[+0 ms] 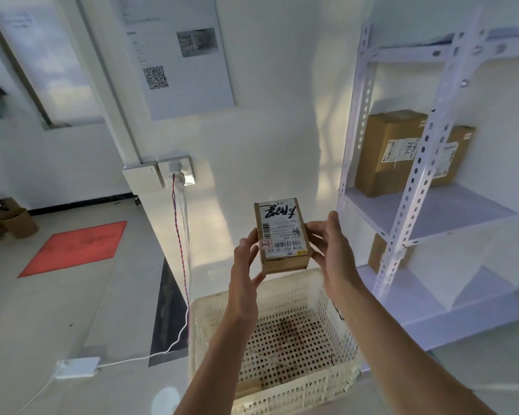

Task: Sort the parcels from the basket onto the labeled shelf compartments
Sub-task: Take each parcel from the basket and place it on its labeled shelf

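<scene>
A small brown cardboard parcel (282, 235) with a white shipping label and a small tag reading 2-1 is held up above the basket. My left hand (246, 265) grips its left side with curled fingers, and my right hand (330, 250) holds its right side. Below stands the white perforated plastic basket (336, 322); its visible floor shows no parcels. The white metal shelf (432, 211) stands to the right.
Two cardboard boxes (390, 151) sit on an upper shelf level and a smaller box (378, 253) on the level below. A twisted cable (180, 250) hangs from a wall socket (177, 172) left of the basket. A red floor mat (78, 247) lies at left.
</scene>
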Available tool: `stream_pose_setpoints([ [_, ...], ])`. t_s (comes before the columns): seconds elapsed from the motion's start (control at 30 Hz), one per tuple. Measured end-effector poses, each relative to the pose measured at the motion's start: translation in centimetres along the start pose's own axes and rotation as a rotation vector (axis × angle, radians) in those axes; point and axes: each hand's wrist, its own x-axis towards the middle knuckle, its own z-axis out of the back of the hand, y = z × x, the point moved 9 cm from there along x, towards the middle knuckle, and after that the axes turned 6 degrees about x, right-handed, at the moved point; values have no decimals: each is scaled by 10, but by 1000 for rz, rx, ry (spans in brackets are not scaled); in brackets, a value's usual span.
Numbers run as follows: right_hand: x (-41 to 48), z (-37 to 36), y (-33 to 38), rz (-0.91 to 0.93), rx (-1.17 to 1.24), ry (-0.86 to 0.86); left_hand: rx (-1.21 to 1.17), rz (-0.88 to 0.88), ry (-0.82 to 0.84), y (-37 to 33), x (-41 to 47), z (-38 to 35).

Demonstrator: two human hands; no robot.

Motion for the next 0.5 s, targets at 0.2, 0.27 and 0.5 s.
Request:
stream_pose_setpoints([
  [0.2, 1, -3, 2, 23, -128, 62, -64, -6, 11, 4, -6, -1],
  [0.27, 1, -2, 2, 26, -173, 63, -88, -9, 1, 5, -7, 1],
  [0.5, -4, -3, -12, -103, -212, 71, -89, 15, 58, 10, -7, -2],
])
